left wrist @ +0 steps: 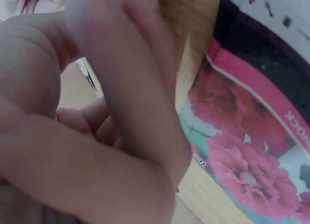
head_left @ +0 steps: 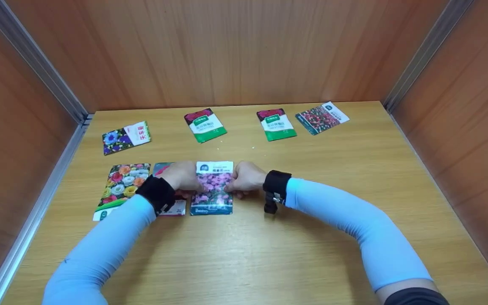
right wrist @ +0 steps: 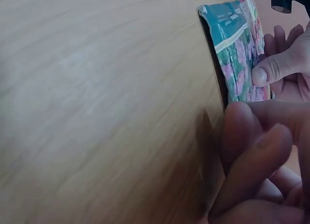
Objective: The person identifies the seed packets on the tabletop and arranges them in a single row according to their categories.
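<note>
Pink-flowered seed packet (head_left: 215, 200) lies face up on the table, its picture side showing. My left hand (head_left: 183, 176) pinches its left edge, thumb on the front. At the opposite edge, my right hand (head_left: 247, 176) pinches it between thumb and curled fingers. In the right wrist view, the packet's blue-green end (right wrist: 223, 20) stands slightly off the wood. Under my left wrist, a red-flowered seed packet (head_left: 177, 207) is partly hidden; the left wrist view shows its large blooms close beside the fingers. Left of that lies a larger packet with multicoloured flowers (head_left: 125, 182).
Along the back lie a blue-flowered packet (head_left: 126, 138), two green-and-white packets (head_left: 206, 125) and a tilted red-flowered packet (head_left: 322, 118). A few tiny pale specks dot the wood before them. Wooden panels (head_left: 244, 51) enclose the table (head_left: 244, 258) at the back and both sides.
</note>
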